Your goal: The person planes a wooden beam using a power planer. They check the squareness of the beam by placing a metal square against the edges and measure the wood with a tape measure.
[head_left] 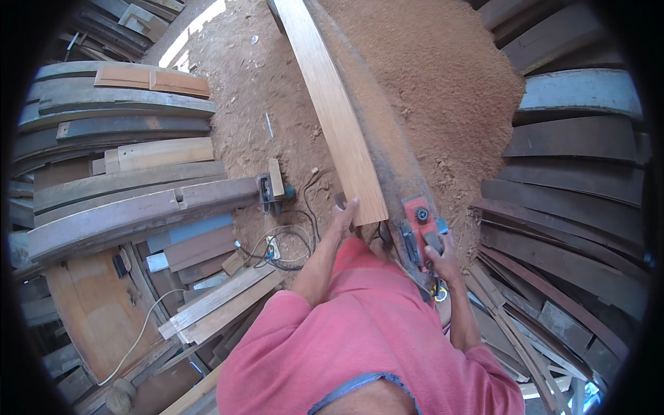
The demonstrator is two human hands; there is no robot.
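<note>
A long, pale wooden plank point(339, 124) runs away from me, its near end just in front of my body. My left hand point(345, 216) is closed at the left edge of that near end, thumb on the wood and the other fingers partly hidden; a dark piece shows beside it. My right hand point(445, 259) wraps round the dark handle of a red electric planer point(418, 213). The planer rests to the right of the plank, apart from it, on a long dusty beam point(387, 131).
Sawdust point(443, 90) heaps beyond the beam on the right. On the left, another power tool point(268, 194) and coiled cables point(294, 249) lie near stacked boards point(131, 200). More stacked timber point(574, 138) lines the right side.
</note>
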